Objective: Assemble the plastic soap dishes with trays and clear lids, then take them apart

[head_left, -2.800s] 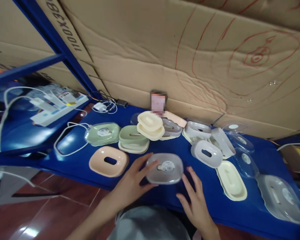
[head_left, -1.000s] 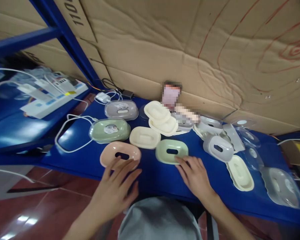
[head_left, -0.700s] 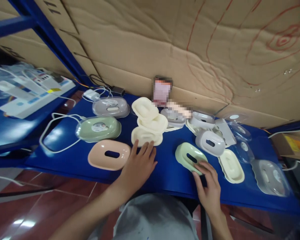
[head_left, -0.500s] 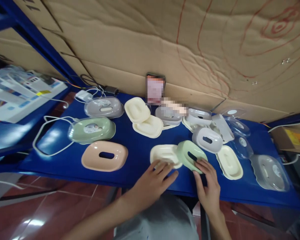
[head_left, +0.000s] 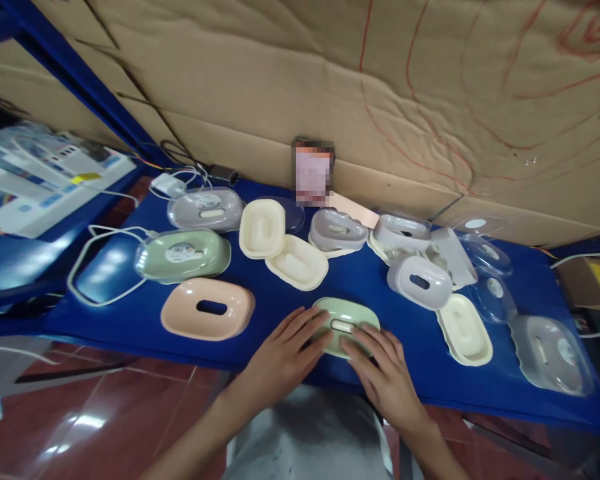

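Observation:
Between my hands, near the front edge of the table, lies a green soap dish [head_left: 347, 310] with a slot in its middle. A cream strip shows through the slot. My left hand [head_left: 295, 340] grips the dish's left end, its fingertips over the rim. The front right part is held by my right hand [head_left: 380, 360], with the fingers on top near the slot. What lies under the dish is mostly hidden. To the left rests a peach soap dish [head_left: 185, 317] with an open slot. A cream tray [head_left: 465, 333] and a lilac-grey dish [head_left: 423, 280] are to the right.
Two cream trays [head_left: 300, 263] overlap behind my hands. Lidded green [head_left: 180, 257] and grey [head_left: 205, 208] dishes stand at the left, by a white cable [head_left: 75, 273]. Clear lids [head_left: 495, 293] and a lidded grey dish [head_left: 550, 353] are at right. A phone [head_left: 313, 175] leans on cardboard.
The green dish has moved left and turned level over the cream tray, which is now almost covered. My right hand came left with it; my left hand moved from the tray onto the dish.

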### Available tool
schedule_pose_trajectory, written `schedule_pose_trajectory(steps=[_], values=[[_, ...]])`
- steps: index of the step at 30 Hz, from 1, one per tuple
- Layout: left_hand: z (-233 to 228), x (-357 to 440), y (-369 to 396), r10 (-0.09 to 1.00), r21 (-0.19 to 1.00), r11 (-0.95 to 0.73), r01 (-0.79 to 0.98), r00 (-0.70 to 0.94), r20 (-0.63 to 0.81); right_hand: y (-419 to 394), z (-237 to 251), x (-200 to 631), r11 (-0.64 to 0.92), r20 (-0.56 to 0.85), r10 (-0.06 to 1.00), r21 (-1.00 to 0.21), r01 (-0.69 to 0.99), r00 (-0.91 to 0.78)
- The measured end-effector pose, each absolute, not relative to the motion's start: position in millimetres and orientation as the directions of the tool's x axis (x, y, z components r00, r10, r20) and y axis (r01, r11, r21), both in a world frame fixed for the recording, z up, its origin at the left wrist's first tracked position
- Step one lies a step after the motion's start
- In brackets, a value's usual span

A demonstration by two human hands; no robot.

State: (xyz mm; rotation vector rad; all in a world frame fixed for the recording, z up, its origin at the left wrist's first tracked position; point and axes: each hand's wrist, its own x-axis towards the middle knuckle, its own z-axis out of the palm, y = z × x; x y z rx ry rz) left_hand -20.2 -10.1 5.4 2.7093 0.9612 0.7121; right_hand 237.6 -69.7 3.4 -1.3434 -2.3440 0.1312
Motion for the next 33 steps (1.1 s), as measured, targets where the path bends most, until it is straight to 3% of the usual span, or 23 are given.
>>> schedule_pose_trajectory(steps=[4, 8, 10, 13, 19, 21, 24, 28, 30, 33], values=[[5, -18, -9, 0.642, 0.348, -0.766, 0.54, 0.669, 0.375, -57, 14, 266, 0.534, 0.328, 0.834, -0.272, 0.801, -0.444], [4, -16, -8, 0.657, 0.369, -0.752, 0.546, 0.659, 0.365, -24, 25, 321, 0.217, 0.427, 0.898, -0.21, 0.953, -0.11], [3, -17, -9, 0.663, 0.375, -0.747, 0.548, 0.65, 0.372, -9, 25, 338, 0.13, 0.43, 0.901, -0.139, 0.982, -0.059], [2, -18, -9, 0.656, 0.384, -0.753, 0.534, 0.646, 0.389, 1, 22, 332, 0.245, 0.385, 0.907, -0.146, 0.959, -0.173], [3, -17, -12, 0.628, 0.413, -0.772, 0.483, 0.676, 0.386, 6, 31, 274, 0.552, 0.276, 0.832, -0.335, 0.763, -0.481], [4, -17, -13, 0.619, 0.424, -0.778, 0.464, 0.681, 0.391, 12, 33, 272, 0.592, 0.304, 0.806, -0.414, 0.691, -0.509], [4, -19, -15, 0.609, 0.433, -0.783, 0.446, 0.688, 0.394, 24, 27, 288, 0.442, 0.374, 0.877, -0.383, 0.811, -0.301], [4, -20, -16, 0.606, 0.44, -0.783, 0.439, 0.699, 0.38, 30, 10, 317, 0.079, 0.296, 0.955, -0.22, 0.972, -0.01], [5, -19, -15, 0.611, 0.453, -0.777, 0.437, 0.699, 0.372, 24, 7, 325, -0.004, 0.284, 0.956, -0.242, 0.97, 0.075], [6, -18, -12, 0.626, 0.497, -0.757, 0.424, 0.687, 0.369, 4, 13, 326, 0.016, 0.298, 0.948, -0.387, 0.922, 0.109]])
